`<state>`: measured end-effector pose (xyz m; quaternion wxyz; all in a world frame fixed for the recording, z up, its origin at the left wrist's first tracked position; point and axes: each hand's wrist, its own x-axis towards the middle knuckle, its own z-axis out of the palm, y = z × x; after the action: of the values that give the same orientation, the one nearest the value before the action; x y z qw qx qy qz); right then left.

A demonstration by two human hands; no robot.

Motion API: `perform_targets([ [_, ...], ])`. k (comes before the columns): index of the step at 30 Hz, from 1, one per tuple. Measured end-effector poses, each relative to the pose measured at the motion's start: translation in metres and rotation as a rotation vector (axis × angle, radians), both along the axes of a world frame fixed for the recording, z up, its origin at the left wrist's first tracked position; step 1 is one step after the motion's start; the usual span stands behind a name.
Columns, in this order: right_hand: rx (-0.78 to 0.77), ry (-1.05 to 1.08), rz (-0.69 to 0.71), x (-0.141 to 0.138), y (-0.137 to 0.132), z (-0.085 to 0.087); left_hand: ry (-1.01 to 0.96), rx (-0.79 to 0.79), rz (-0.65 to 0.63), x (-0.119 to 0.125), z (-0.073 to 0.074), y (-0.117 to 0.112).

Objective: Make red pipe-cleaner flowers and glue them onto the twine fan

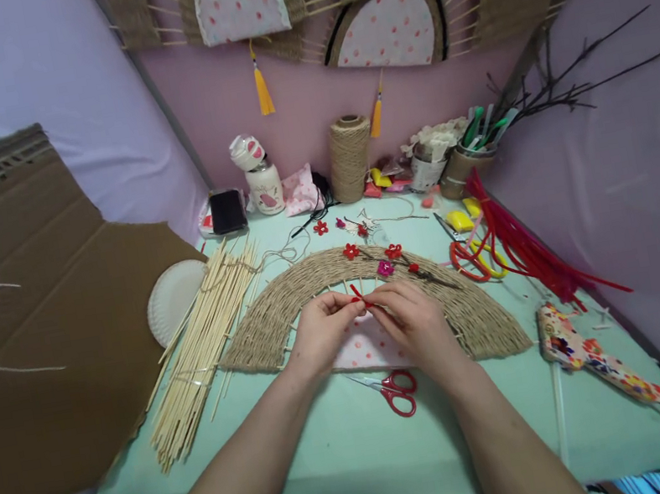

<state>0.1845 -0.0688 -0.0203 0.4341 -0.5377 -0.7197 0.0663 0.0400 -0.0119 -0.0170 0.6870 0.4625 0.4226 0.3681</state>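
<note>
My left hand (321, 332) and my right hand (415, 322) meet over a half-round fan woven from twine (277, 307). Their fingertips pinch a short piece of red pipe cleaner (355, 290) between them; its lower part is hidden by the fingers. Under the hands shows the fan's pink-dotted fabric centre (364, 350). On the fan's upper band lie a dark twig (434, 274), a red flower (393, 251) and a magenta flower (385, 269). Red-handled scissors (399, 392) rest just below the fan, partly open.
Bamboo sticks (197, 364) and a large cardboard sheet (63, 328) are at the left. Red pipe cleaners (517, 239), a second pair of scissors (470, 261) and a flower-patterned glue gun (599, 361) lie right. A twine spool (349, 158) and a white bottle (263, 186) stand behind.
</note>
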Motion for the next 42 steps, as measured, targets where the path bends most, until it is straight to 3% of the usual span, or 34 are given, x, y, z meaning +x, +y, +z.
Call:
perform_targets([
  [4,0.014,-0.057,-0.054,0.0,-0.001,0.001,-0.031,0.023,-0.014,0.0,0.002,-0.001],
  [13,0.046,-0.091,-0.12,-0.008,-0.003,0.004,-0.044,0.016,0.098,0.006,-0.003,-0.005],
  [20,0.027,0.139,-0.13,-0.01,-0.002,0.003,-0.098,0.08,0.169,0.008,-0.003,-0.011],
  [24,-0.172,0.405,-0.159,-0.009,-0.002,0.006,-0.044,0.28,0.15,0.008,-0.003,-0.014],
  [28,-0.509,0.76,-0.153,-0.005,-0.002,0.009,0.065,0.64,0.105,0.003,-0.007,-0.015],
  [31,-0.724,1.052,-0.056,-0.001,-0.001,0.008,0.132,0.934,-0.008,-0.002,-0.009,-0.015],
  [33,-0.823,1.206,0.044,0.0,0.0,0.007,0.185,1.043,-0.119,-0.005,-0.009,-0.014],
  [36,-0.878,1.293,0.126,0.002,0.001,0.005,0.276,1.055,-0.188,-0.007,-0.007,-0.015],
  [42,-0.82,1.103,-0.004,0.001,0.002,0.006,0.353,0.861,0.066,0.0,-0.006,-0.013],
])
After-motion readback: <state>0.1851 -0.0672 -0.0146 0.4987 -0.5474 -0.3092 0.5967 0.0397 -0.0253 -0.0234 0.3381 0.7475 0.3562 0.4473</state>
